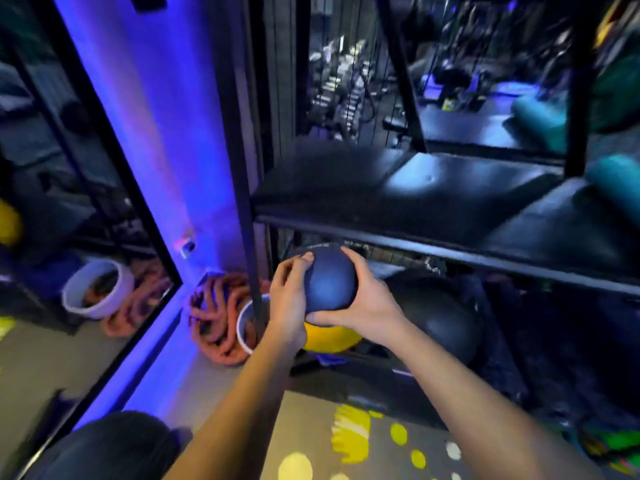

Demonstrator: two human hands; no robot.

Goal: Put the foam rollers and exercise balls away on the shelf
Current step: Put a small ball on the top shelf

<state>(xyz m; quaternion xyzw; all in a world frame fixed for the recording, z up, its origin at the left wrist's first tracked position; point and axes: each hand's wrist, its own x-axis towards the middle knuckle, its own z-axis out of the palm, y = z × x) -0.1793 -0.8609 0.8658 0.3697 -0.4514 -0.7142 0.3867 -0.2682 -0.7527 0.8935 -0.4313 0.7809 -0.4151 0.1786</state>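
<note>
A dark blue exercise ball is held between both my hands, just below the front rail of the black shelf. My left hand grips its left side with curled fingers. My right hand wraps its right side and underside. A yellow ball lies right below my hands on the lowest level. A large dark ball sits to its right under the shelf. Teal foam rollers lie at the right end of the shelf, with another teal roller above.
A coil of orange rope and a white bucket sit on the floor by the shelf's left post. A mirror on the left repeats them. My knee is at the bottom left. The floor mat has yellow spots.
</note>
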